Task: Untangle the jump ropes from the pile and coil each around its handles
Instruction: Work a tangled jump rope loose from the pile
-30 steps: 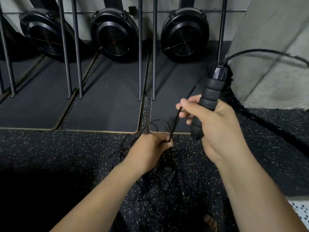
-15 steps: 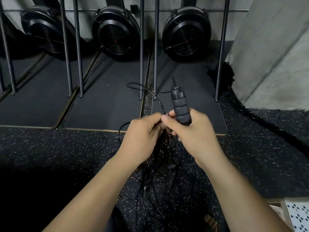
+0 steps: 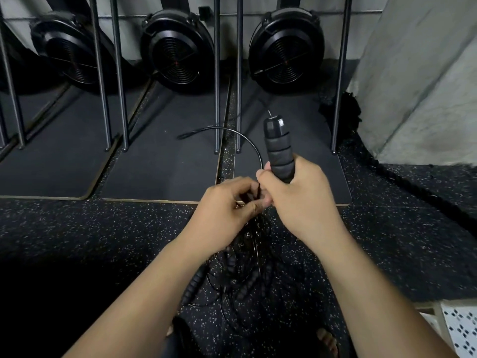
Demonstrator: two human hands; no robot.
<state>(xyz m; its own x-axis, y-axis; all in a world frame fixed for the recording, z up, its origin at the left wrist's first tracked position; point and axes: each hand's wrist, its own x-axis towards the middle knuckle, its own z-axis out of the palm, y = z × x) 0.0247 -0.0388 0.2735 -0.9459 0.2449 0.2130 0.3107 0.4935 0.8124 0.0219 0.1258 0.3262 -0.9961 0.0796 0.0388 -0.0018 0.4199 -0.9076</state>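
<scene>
My right hand [image 3: 296, 200] grips a black ribbed jump rope handle [image 3: 277, 146] held upright, its cap end pointing up. A thin black rope [image 3: 240, 135] arcs from between my hands up and to the left over the mat. My left hand [image 3: 227, 210] pinches that rope right beside my right hand's fingers. Below my hands, a tangled pile of jump ropes [image 3: 245, 275] lies on the speckled floor, with several black handles mixed into the thin cords. Part of the pile is hidden behind my forearms.
Three black fan-wheel machines [image 3: 178, 47] stand at the back on dark mats [image 3: 160, 161], with vertical metal bars [image 3: 216, 73] rising from them. A concrete pillar [image 3: 423, 73] is at the right, a thick battle rope [image 3: 402, 177] along its base. A patterned white object [image 3: 459, 329] sits bottom right.
My right hand brought the handle down and left from a raised tilted position to upright beside my left hand. The long rope loop that swung out right now arcs to the left.
</scene>
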